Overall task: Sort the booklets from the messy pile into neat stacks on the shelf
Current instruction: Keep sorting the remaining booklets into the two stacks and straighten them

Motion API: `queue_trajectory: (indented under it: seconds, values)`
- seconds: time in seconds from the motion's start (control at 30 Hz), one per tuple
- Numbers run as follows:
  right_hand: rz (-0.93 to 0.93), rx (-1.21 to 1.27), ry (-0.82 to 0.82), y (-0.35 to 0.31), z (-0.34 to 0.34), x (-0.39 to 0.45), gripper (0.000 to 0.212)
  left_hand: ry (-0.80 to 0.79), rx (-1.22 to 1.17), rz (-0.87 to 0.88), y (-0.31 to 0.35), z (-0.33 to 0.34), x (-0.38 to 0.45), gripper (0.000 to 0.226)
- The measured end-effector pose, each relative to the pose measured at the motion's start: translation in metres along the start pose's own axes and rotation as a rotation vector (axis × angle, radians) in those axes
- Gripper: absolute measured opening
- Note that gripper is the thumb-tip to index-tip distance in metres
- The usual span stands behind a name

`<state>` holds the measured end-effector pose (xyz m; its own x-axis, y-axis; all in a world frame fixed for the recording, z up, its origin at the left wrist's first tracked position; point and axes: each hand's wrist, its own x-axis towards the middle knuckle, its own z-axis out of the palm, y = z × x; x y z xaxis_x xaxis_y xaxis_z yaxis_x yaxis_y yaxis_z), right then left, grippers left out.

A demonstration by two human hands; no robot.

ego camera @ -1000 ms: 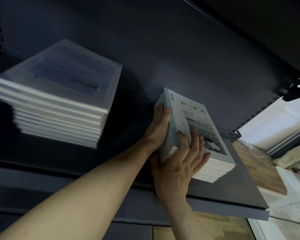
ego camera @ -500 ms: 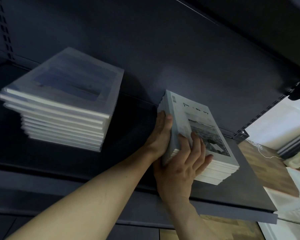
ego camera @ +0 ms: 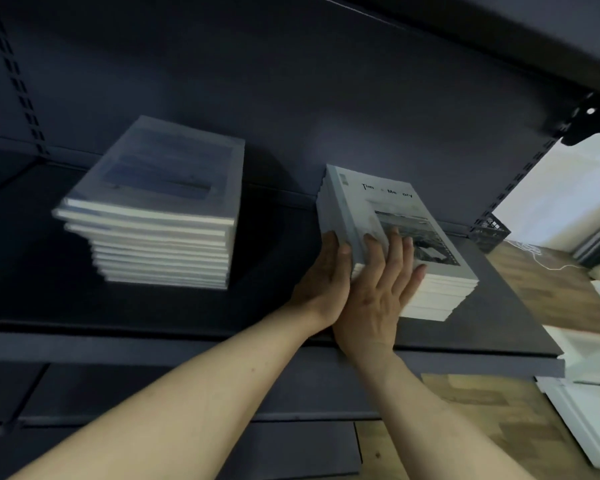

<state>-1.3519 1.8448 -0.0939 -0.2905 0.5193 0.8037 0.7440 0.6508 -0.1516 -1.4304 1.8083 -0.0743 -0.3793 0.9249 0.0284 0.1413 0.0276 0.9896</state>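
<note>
Two stacks of booklets rest on a dark shelf [ego camera: 499, 327]. The left stack [ego camera: 160, 216] is tall, blurred, with a blue-toned cover. The right stack [ego camera: 388, 199] has a grey cover with a title and a black-and-white photo; its lower booklets sit slightly stepped. My left hand [ego camera: 323, 282] lies flat against this stack's left side, fingers straight. My right hand [ego camera: 378, 299] covers its front left corner, fingers spread on the top cover. Neither hand lifts the stack.
Another dark shelf [ego camera: 499, 36] hangs overhead, and a slotted upright [ego camera: 18, 84] runs up the back panel at left. Right of the shelf are a wooden surface [ego camera: 551, 282], a small black crate [ego camera: 492, 233] and white sheets [ego camera: 589, 410].
My view has swung left, so both stacks sit further right in frame. My hands stay on the right stack, and the right fingers now lie flatter across its cover.
</note>
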Motion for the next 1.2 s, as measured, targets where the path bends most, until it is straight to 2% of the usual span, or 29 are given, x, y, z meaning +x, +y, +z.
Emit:
queue_trajectory:
  seconds: [0.13, 0.23, 0.37, 0.5, 0.63, 0.87, 1.0, 1.07, 1.13, 1.2]
  values:
    - [0.044, -0.025, 0.003, -0.006, -0.005, -0.001, 0.061, -0.014, 0.049, -0.010, 0.009, -0.001, -0.023, 0.057]
    - [0.115, 0.055, 0.039, -0.007, -0.010, -0.005, 0.058, -0.039, 0.046, 0.022, 0.008, -0.005, -0.041, 0.064]
    - [0.283, 0.102, 0.010, -0.003, -0.008, -0.011, 0.074, -0.026, 0.144, 0.050, 0.004, -0.004, -0.043, 0.081]
    - [0.257, 0.088, -0.046, 0.000, -0.006, -0.013, 0.082, 0.036, 0.267, 0.095, 0.000, 0.005, -0.038, 0.074]
    - [0.267, 0.093, -0.038, -0.002, -0.007, -0.014, 0.078, 0.100, 0.350, 0.099, 0.001, 0.008, -0.038, 0.066]
    - [0.280, 0.183, -0.101, -0.001, -0.015, -0.013, 0.083, 0.121, 0.382, 0.087, 0.005, 0.009, -0.041, 0.066]
    - [0.113, 0.318, -0.219, 0.034, -0.040, -0.024, 0.093, 0.151, 0.370, 0.055, 0.012, 0.009, -0.048, 0.071]
    - [0.075, 0.342, -0.185, 0.064, -0.050, -0.026, 0.083, 0.158, 0.403, 0.074, 0.014, 0.012, -0.050, 0.074]
    - [0.122, 0.341, -0.125, 0.086, -0.053, -0.018, 0.069, 0.157, 0.395, 0.080, 0.016, 0.017, -0.052, 0.078]
    - [0.175, 0.343, -0.120, 0.097, -0.049, -0.003, 0.064, 0.164, 0.327, 0.080, 0.019, 0.023, -0.050, 0.083]
